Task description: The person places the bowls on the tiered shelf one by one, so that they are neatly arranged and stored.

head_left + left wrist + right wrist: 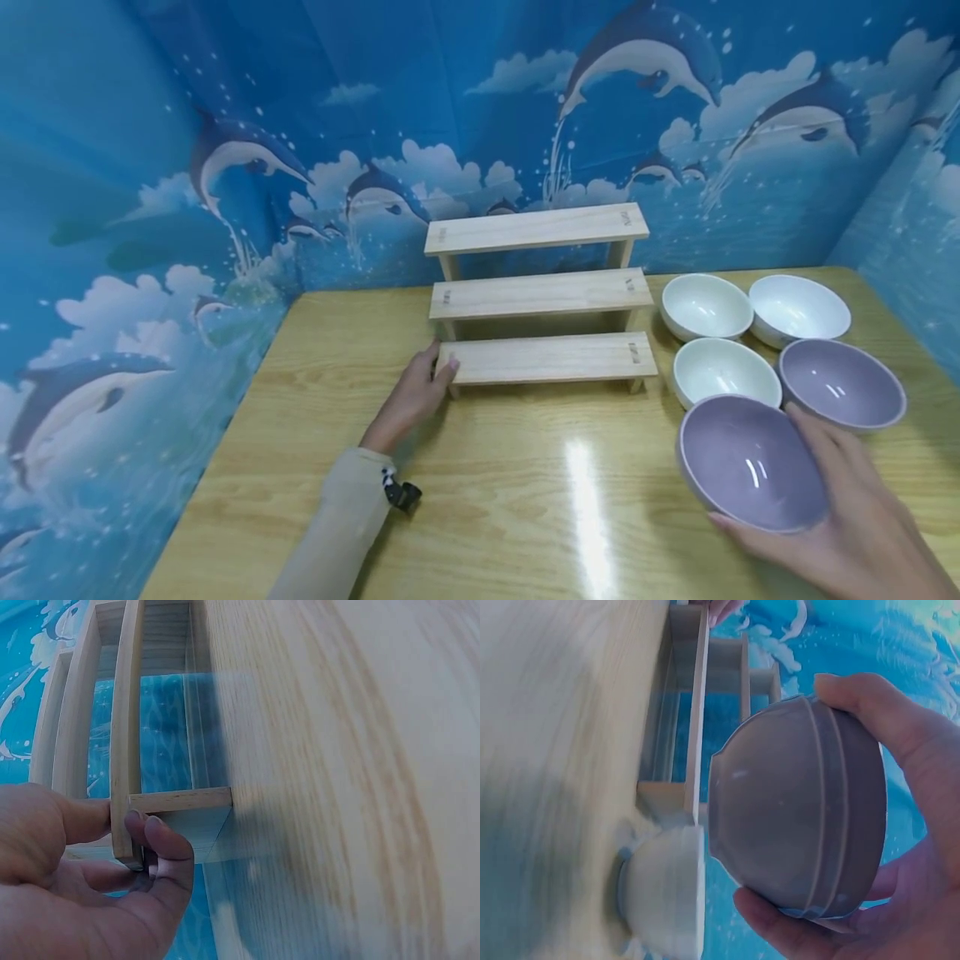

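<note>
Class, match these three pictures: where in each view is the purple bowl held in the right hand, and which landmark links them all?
Head: lower right, where the right hand holds the purple bowl.
Left wrist: not in this picture.
Right wrist: just right of centre, its outside facing the camera.
Shared landmark: the wooden shelf, at least partly visible in every view.

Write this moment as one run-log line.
left hand: grips three-tier wooden stand | right hand: holds purple bowl | four other bowls: right of stand
</note>
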`<state>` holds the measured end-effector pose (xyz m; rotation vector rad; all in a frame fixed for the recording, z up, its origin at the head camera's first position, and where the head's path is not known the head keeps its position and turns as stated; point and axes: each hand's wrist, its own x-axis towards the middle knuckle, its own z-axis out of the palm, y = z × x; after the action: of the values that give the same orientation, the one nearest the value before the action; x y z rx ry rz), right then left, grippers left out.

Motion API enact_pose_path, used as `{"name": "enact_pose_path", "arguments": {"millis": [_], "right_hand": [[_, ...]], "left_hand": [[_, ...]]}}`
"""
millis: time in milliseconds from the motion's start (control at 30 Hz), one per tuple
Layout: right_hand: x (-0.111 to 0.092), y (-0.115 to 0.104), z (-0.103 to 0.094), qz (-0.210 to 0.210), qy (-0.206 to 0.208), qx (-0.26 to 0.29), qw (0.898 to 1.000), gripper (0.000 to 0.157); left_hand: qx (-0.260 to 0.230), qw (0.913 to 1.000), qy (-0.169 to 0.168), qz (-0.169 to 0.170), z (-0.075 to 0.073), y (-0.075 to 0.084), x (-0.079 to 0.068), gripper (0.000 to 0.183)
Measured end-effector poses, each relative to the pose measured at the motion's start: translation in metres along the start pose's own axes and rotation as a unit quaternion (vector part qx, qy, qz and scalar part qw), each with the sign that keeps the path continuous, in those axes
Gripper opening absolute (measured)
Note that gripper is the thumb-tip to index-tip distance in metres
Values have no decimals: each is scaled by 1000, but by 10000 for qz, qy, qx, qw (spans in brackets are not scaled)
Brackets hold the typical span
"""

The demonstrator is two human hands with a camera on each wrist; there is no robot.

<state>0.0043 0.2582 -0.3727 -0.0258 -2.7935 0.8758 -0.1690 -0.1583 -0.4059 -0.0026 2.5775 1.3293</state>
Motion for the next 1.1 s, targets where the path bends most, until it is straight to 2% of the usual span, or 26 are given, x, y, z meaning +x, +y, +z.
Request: {"name": "enact_pose_path", "arguments": {"millis": [100,267,700,1100], "right_hand": [[5,-11,-1,-88,-75,-39,9999,140],[14,-31,0,-540,-105,92,9984,138],[41,-72,7,-1712,-272,279,9845,131],[68,-97,14,-1911,-724,515,9775,129]], "left_hand": [[-4,10000,-5,53,0,0,0,65],[3,10000,-40,59,0,0,-1,66],[13,10000,-34,61,0,-1,-1,67],[-32,10000,-15,-10,1,-1,0,65]]}}
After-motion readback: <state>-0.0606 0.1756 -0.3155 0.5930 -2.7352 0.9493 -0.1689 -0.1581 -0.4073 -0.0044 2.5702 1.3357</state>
